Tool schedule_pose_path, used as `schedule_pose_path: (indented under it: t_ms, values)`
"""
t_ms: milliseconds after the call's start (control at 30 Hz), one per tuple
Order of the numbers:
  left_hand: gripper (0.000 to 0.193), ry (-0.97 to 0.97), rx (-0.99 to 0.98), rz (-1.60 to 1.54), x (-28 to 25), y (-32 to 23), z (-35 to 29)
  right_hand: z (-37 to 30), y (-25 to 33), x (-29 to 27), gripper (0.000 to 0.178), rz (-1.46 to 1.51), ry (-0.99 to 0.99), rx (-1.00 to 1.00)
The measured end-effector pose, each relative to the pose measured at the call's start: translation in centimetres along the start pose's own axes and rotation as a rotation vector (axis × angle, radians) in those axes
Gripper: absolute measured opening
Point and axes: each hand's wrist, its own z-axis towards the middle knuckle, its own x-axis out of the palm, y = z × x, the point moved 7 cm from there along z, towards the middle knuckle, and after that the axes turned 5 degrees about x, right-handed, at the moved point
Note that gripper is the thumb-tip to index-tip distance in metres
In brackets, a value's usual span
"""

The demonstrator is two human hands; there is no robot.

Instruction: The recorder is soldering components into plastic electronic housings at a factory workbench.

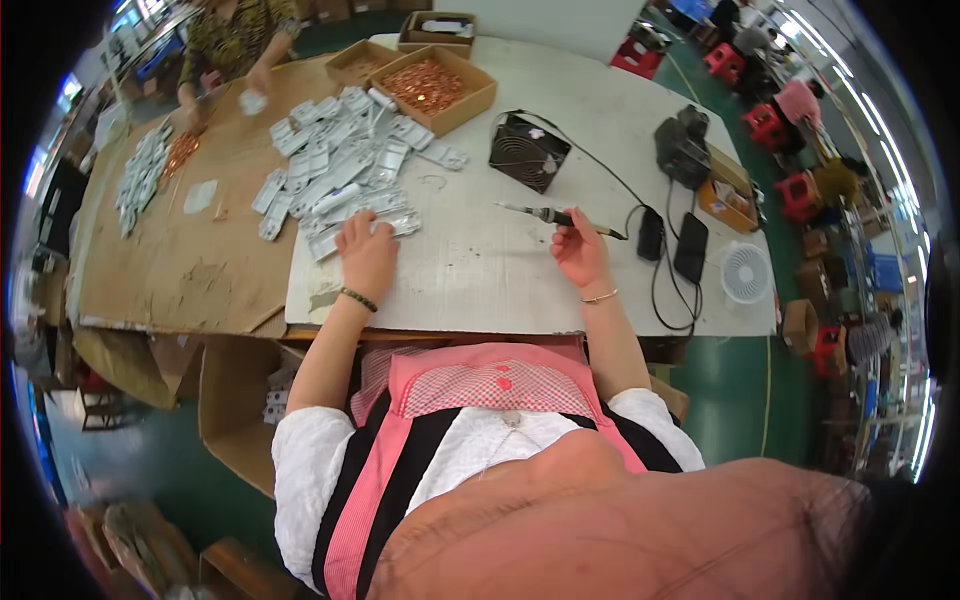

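A soldering iron with a dark handle is held in my right hand, fingers closed round the grip; its tip points left over the white tabletop. On the other side, my left hand lies at the near edge of a heap of grey plastic casings. Its fingers are bent down over one grey plastic casing, whose middle they partly cover. Beyond the iron stands a square black fan. The iron's cable runs right, near a black adapter.
A cardboard box of copper-coloured parts stands behind the heap. At right are a black device, a phone-like black slab, and a small white fan. Across the brown board, another person's hands work among casings and copper pieces.
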Motion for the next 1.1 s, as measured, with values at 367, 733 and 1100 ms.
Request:
schedule_pose_path:
  t_ms: [367,733,1100]
  values:
    - [0.011,0.045,0.222,-0.284,4.3,-6.2,4.8,3.3,1.0,1.3,0.019,-0.341,-0.004,-0.132]
    - [0.012,0.063,0.348,-0.482,8.2,-8.3,7.7,4.0,3.6,-0.6,0.014,-0.613,-0.211,-0.396]
    - [0.013,0.069,0.308,-0.508,8.6,-7.7,8.1,4.3,3.3,-0.5,0.013,-0.691,-0.160,-0.406]
